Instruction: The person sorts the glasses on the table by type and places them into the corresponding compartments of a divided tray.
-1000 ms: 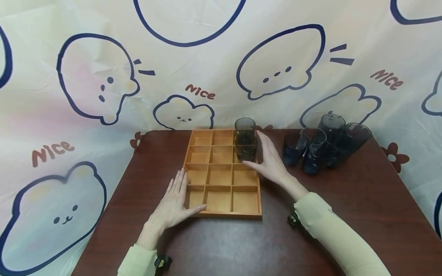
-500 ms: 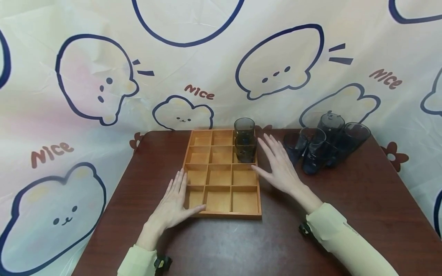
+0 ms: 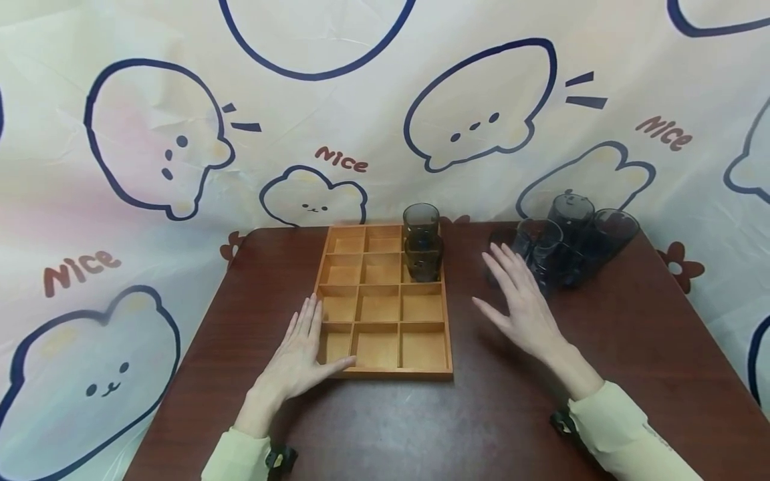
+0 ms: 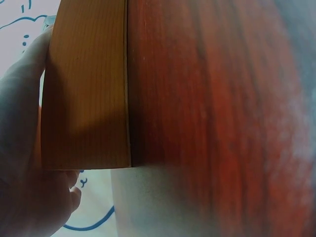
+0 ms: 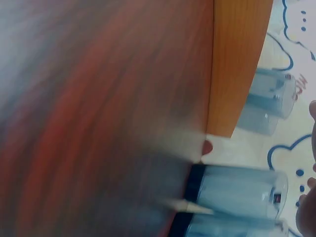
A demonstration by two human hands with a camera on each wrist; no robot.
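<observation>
A wooden tray [image 3: 377, 375] divided into several square compartments lies on the dark brown table. My left hand [image 3: 290, 364] rests along its left edge, fingers straight and thumb over the front corner; in the left wrist view the tray's side wall [image 4: 91, 94] is beside the hand. Two dark tinted glasses, a rear one [image 3: 421, 217] and a front one [image 3: 424, 264], stand upright in the right column's two back compartments. My right hand [image 3: 525, 307] holds nothing, its fingers spread and thumb apart. It is in front of a cluster of similar glasses [image 3: 607, 244], overlapping the nearest ones in the head view.
The clustered glasses stand close together at the table's [image 3: 650, 374] back right; the right wrist view shows some of them, including a glass [image 5: 242, 190], beyond the tray's end. Behind the table hangs a white cloth [image 3: 337, 113] with cartoon drawings.
My right hand has come away from the front glass in the tray and moved right to the glass cluster. The left hand has stayed on the tray. The head view has shifted slightly.
</observation>
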